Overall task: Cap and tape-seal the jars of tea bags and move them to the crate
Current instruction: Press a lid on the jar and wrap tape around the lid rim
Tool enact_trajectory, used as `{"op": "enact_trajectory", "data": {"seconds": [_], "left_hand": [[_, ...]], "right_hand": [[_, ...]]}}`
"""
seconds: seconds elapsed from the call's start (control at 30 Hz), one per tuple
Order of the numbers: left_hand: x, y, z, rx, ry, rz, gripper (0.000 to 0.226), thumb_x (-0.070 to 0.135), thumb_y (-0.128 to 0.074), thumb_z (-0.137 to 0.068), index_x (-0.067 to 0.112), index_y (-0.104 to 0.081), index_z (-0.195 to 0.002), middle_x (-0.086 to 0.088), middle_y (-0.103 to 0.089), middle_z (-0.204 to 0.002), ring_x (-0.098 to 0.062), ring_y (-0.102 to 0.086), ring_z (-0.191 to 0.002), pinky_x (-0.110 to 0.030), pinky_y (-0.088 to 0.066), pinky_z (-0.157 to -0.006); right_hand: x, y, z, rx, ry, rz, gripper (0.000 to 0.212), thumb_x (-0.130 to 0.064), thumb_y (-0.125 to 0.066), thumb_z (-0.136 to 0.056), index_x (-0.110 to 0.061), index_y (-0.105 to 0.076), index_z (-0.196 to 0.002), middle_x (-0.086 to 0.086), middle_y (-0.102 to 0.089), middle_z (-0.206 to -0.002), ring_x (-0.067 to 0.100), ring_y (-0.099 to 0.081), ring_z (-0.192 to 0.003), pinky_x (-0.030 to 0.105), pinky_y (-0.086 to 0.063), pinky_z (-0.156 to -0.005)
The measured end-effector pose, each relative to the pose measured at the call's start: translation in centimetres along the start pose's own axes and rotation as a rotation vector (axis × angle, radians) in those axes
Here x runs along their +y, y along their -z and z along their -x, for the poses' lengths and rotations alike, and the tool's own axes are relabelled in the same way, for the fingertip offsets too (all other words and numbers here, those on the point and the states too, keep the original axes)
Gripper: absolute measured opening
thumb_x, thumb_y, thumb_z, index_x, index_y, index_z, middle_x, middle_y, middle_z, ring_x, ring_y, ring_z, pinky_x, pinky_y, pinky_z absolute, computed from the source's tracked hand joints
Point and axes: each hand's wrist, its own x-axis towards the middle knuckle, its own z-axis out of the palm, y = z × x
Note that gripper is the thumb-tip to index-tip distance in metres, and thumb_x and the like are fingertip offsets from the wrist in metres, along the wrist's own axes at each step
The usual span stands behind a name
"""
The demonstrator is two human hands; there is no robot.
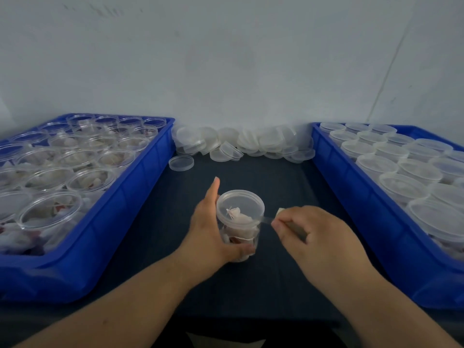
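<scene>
Centrally on the dark counter (pixel 276 177), the left hand (pixel 213 227) grips a capped jar (pixel 239 222) of tea bags (pixel 241 231) while the right hand (pixel 311 232) pinches clear tape (pixel 267 220) stretched to its lid (pixel 239 202), between a blue crate (pixel 140 177) of open jars (pixel 75 156) and a second crate (pixel 351 194) of capped jars (pixel 401 172).

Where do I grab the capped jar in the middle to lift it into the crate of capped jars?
Probably the clear wall of the jar below the lid, from its left, where the left hand wraps it. It stands upright with straight round sides. The tape strip pinched by the right hand meets the lid seam on the right, so stay off that.
</scene>
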Motion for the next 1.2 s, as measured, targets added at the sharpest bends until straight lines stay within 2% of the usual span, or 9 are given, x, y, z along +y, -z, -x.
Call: {"op": "enact_trajectory", "data": {"seconds": [0.1, 0.17, 0.27, 0.4, 0.47, 0.6, 0.8, 1.1, 1.2], "left_hand": [[0.1, -0.2, -0.2, 0.025, -0.002, 0.16, 0.123, 0.035, -0.096, -0.063, 0.081, -0.003, -0.129, 0.033, -0.045, -0.134, 0.025, -0.047, -0.113, -0.004, -0.037, -0.087], [0.4, 0.2, 0.7, 0.077, -0.028, 0.239, 0.113, 0.044, -0.095, -0.057, 0.089, -0.012, -0.119, 0.034, -0.052, -0.129, 0.025, -0.051, -0.11, -0.008, -0.04, -0.089], [1.1, 1.3, 2.4, 0.039, -0.142, 0.237, 0.097, 0.059, -0.087, -0.059, 0.085, -0.022, -0.126, 0.035, -0.056, -0.129, 0.01, -0.059, -0.117, -0.02, -0.049, -0.095], [3.3, 2.4, 4.4, 0.013, -0.276, 0.235, 0.059, 0.057, -0.072, -0.072, 0.075, -0.037, -0.115, 0.038, -0.055, -0.12, 0.004, -0.064, -0.111, -0.009, -0.052, -0.083], [4.1, 2.7, 5.1, 0.013, -0.268, 0.256, 0.05, 0.057, -0.069, -0.07, 0.073, -0.037, -0.106, 0.037, -0.057, -0.114, 0.004, -0.066, -0.105, -0.008, -0.052, -0.077], [4.9, 3.1, 5.9, 0.036, -0.22, 0.343, 0.055, 0.06, -0.072, -0.062, 0.066, -0.038, -0.104, 0.036, -0.058, -0.112, 0.004, -0.067, -0.104, -0.011, -0.054, -0.075], [6.6, 3.3, 6.7, 0.037, -0.305, 0.369, 0.058, 0.054, -0.084, -0.058, 0.063, -0.042, -0.098, 0.028, -0.066, -0.108, -0.003, -0.071, -0.097, -0.013, -0.056, -0.072], [7.6, 3.3, 7.1, 0.138, -0.3, 0.305, 0.06, 0.067, -0.075, -0.059, 0.051, -0.04, -0.105, 0.033, -0.062, -0.107, -0.003, -0.071, -0.094, -0.018, -0.058, -0.075], [7.5, 3.3, 7.0, 0.147, -0.3, 0.317, 0.058, 0.065, -0.076, -0.059, 0.054, -0.04, -0.102, 0.03, -0.063, -0.107, -0.005, -0.071, -0.094, -0.018, -0.057, -0.075]], "right_hand": [[-0.8, 0.9, 0.1, 0.022, 0.051, 0.015, 0.025, -0.057, -0.041, -0.088, -0.042, -0.06, -0.091, -0.018, -0.057, -0.082, -0.003, -0.053, -0.085, 0.019, -0.048, -0.065], [-1.2, 1.8, 0.4, 0.056, 0.089, 0.024, 0.024, -0.055, -0.042, -0.089, -0.04, -0.06, -0.091, -0.019, -0.056, -0.078, -0.002, -0.052, -0.086, 0.017, -0.044, -0.061], [-1.9, 3.3, 1.1, 0.101, 0.143, 0.034, 0.02, -0.052, -0.044, -0.09, -0.04, -0.059, -0.088, -0.019, -0.054, -0.076, 0.0, -0.053, -0.084, 0.014, -0.041, -0.058], [-3.5, 4.4, 1.9, 0.111, 0.215, 0.055, 0.021, -0.052, -0.041, -0.092, -0.04, -0.059, -0.088, -0.019, -0.054, -0.076, 0.002, -0.053, -0.077, 0.014, -0.041, -0.057], [-4.3, 4.6, 2.3, 0.14, 0.247, 0.061, 0.018, -0.048, -0.044, -0.093, -0.039, -0.06, -0.088, -0.02, -0.051, -0.076, 0.001, -0.052, -0.069, 0.013, -0.038, -0.055], [-5.3, 4.6, 3.0, 0.164, 0.273, 0.079, 0.022, -0.049, -0.041, -0.097, -0.038, -0.058, -0.088, -0.02, -0.047, -0.075, 0.001, -0.05, -0.063, 0.017, -0.04, -0.052], [-5.8, 4.4, 3.3, 0.191, 0.259, 0.058, 0.027, -0.052, -0.042, -0.093, -0.035, -0.062, -0.087, -0.016, -0.049, -0.072, 0.004, -0.05, -0.063, 0.025, -0.043, -0.053], [-5.7, 4.2, 3.3, 0.215, 0.237, 0.041, 0.036, -0.055, -0.041, -0.098, -0.03, -0.066, -0.09, -0.012, -0.053, -0.073, 0.007, -0.049, -0.066, 0.027, -0.042, -0.056], [-5.8, 4.2, 3.3, 0.249, 0.249, 0.034, 0.033, -0.052, -0.043, -0.096, -0.03, -0.066, -0.089, -0.012, -0.055, -0.073, 0.007, -0.05, -0.067, 0.027, -0.043, -0.056]]}}
